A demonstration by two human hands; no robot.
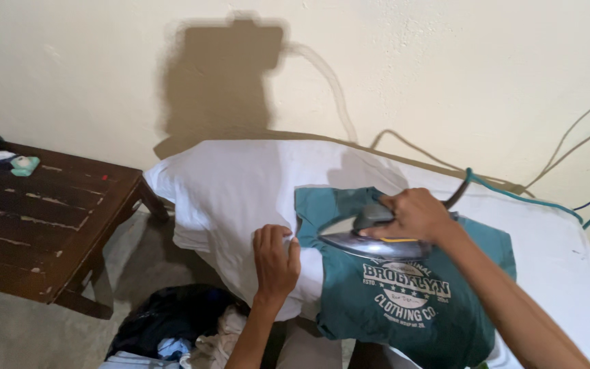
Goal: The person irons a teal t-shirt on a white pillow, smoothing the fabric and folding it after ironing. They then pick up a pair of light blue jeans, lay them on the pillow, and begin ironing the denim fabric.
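Note:
A teal T-shirt [411,307] with a white printed emblem lies flat on a white-covered ironing surface [233,178]. My right hand [414,213] grips the handle of a metal clothes iron [370,242], which rests on the shirt's upper part near the sleeve. My left hand [276,256] presses down at the shirt's left edge, its fingers on the sleeve hem and the white cover. The iron's dark cord [460,188] runs off toward the wall behind my right hand.
A dark wooden slatted table [42,219] stands at left with a small green object [24,165] on it. A heap of clothes [172,328] lies on the floor below. Teal and beige cables [534,198] trail along the wall at right.

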